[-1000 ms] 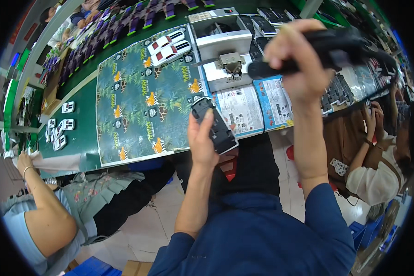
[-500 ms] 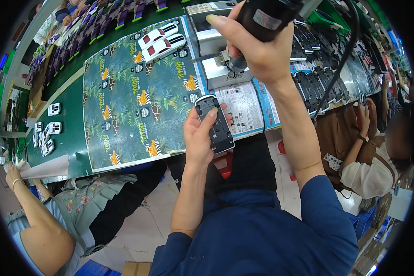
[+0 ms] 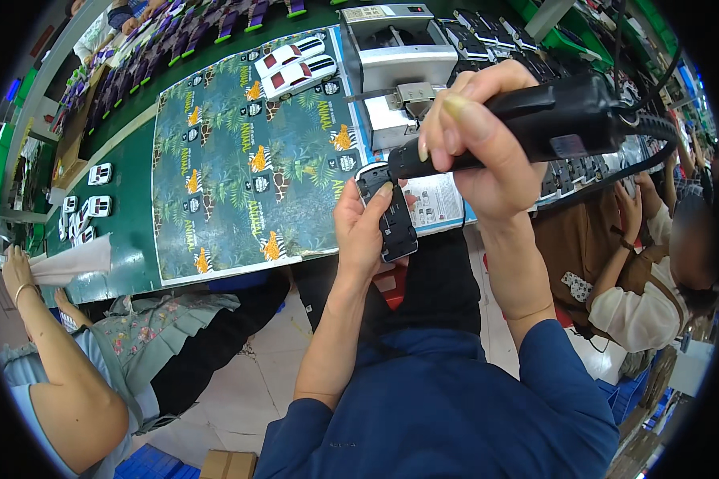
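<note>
we judge the work on this one toy car [image 3: 397, 230] to be under way, not finished: it lies with its black underside up in our left hand [image 3: 363, 227], whose thumb presses on the base while the fingers curl round the far side. our right hand [image 3: 487, 152] is wrapped round a black power screwdriver [image 3: 555, 120], its nose lowered to the upper end of the car; we cannot tell whether the bit touches, or how many screws are in.

two white cars [image 3: 295, 70] stand side by side on the patterned sheet [image 3: 228, 164] and look whole from above, and a small cluster of white cars [image 3: 100, 174] sits farther left on the green bench [image 3: 128, 227]. rows of cars with black undersides [image 3: 479, 36] crowd the right side; we guess many of these are left to do, but their screws are too small to make out.

the car is held over the bench's front edge, its lower end near our lap. the widest open room is to our left, across the sheet. ahead, a metal machine [image 3: 407, 62] stands close beyond the screwdriver, so there is little space that way. to the right, the cable [image 3: 668, 144] loops near the rows, and could snag on them.
</note>
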### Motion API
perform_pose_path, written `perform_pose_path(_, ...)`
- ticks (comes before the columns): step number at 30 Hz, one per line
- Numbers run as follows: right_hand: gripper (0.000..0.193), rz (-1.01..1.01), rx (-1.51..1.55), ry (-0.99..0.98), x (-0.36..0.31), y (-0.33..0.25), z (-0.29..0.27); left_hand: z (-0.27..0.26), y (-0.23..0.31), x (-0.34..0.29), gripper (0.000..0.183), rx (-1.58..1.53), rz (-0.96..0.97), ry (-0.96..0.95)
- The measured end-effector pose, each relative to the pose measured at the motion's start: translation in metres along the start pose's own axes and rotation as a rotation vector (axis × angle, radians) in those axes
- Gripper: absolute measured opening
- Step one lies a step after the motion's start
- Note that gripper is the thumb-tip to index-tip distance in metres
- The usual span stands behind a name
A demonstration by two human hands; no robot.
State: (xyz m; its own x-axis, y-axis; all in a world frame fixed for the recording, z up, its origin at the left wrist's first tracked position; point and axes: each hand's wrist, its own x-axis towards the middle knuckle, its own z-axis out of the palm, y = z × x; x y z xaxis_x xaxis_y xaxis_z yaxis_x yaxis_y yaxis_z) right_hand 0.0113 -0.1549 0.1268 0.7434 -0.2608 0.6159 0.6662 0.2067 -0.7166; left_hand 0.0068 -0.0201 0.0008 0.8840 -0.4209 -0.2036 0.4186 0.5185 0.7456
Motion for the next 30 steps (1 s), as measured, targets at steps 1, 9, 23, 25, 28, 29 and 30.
perform_pose_path(1, 0.017, 0.000, 0.002, -0.002, -0.002, 0.002, 0.001, 0.000, 0.001, 0.000, 0.023, -0.005, -0.010, -0.020)
perform_pose_path(9, 0.016, 0.051, -0.004, 0.045, -0.010, 0.021, 0.003, -0.003, -0.003, -0.001, 0.028, 0.008, 0.026, -0.036)
perform_pose_path(23, 0.019, 0.152, -0.112, -0.063, -0.012, 0.031, 0.005, 0.003, 0.003, -0.004, 0.021, 0.019, 0.015, 0.021)
perform_pose_path(25, 0.018, 0.129, -0.109, -0.038, -0.012, 0.031, 0.005, 0.004, 0.001, -0.004, 0.021, 0.008, 0.022, 0.025)
perform_pose_path(28, 0.018, 0.127, -0.072, -0.021, -0.015, 0.030, 0.007, 0.004, 0.000, -0.004, 0.022, 0.001, 0.046, 0.029)
perform_pose_path(29, 0.018, 0.123, -0.074, -0.019, -0.015, 0.029, 0.007, 0.004, -0.001, -0.004, 0.023, 0.003, 0.059, 0.032)
perform_pose_path(30, 0.018, 0.125, -0.070, -0.017, -0.016, 0.027, 0.008, 0.004, -0.002, -0.005, 0.023, 0.004, 0.060, 0.027)
